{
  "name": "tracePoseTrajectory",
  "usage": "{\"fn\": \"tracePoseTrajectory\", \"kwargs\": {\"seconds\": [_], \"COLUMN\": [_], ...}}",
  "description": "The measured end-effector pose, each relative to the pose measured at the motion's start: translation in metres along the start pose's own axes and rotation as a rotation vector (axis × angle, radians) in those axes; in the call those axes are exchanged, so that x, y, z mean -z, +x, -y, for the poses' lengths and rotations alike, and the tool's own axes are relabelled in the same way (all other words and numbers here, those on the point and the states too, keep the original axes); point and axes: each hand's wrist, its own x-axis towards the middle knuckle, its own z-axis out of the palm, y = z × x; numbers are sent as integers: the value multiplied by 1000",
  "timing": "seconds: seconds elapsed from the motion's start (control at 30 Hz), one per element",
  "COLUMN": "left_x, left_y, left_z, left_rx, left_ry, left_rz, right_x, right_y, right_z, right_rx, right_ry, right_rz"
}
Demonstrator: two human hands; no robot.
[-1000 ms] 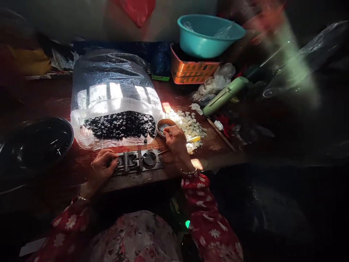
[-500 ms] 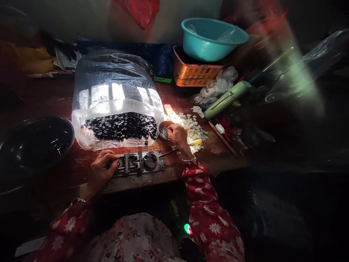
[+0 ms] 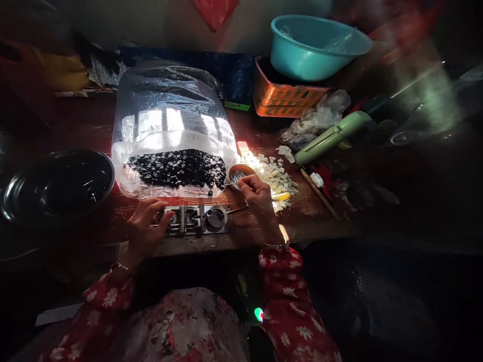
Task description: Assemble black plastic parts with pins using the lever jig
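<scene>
Now, left hand (image 3: 146,226) on jig (image 3: 196,219), right (image 3: 258,198) pinching

Left hand (image 3: 145,226) sat low, left of centre, palm down, fingers (image 3: 151,205) slightly curled and spread. Right hand (image 3: 258,198) sat higher, near frame centre, fingers (image 3: 245,184) bunched into a pinch, wrist (image 3: 274,236) bent. Both forearms rose from the bottom edge in red floral sleeves (image 3: 290,301).

Wooden table (image 3: 313,208) (sunlit) against a pale wall (image 3: 158,22).
</scene>
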Motion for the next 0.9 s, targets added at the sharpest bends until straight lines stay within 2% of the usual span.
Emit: {"fn": "tracePoseTrajectory", "kwargs": {"seconds": [0.07,0.2,0.37,0.5,0.7,0.8,0.9], "left_x": [-1,-11,-13,-7,-9,-8,-4], "left_y": [5,14,8,-1,-7,-9,-11], "left_z": [-14,-36,-35,-28,-25,-22,-19], "left_rx": [-43,-82,-55,-69,-145,-180,-264], "left_ry": [-11,-120,-199,-158,-57,14,147], "left_rz": [0,115,150,141,146,153,178], "right_x": [-13,-44,-71,-77,-82,-81,-81], "right_y": [-18,-48,-65,-67,-71,-72,-69], "right_z": [18,45,46,42,49,48,40], "right_rx": [18,73,135,175,229,269,278], "right_ry": [74,145,157,147,118,37,-80], "right_rz": [87,230,336,369,391,394,340]}}
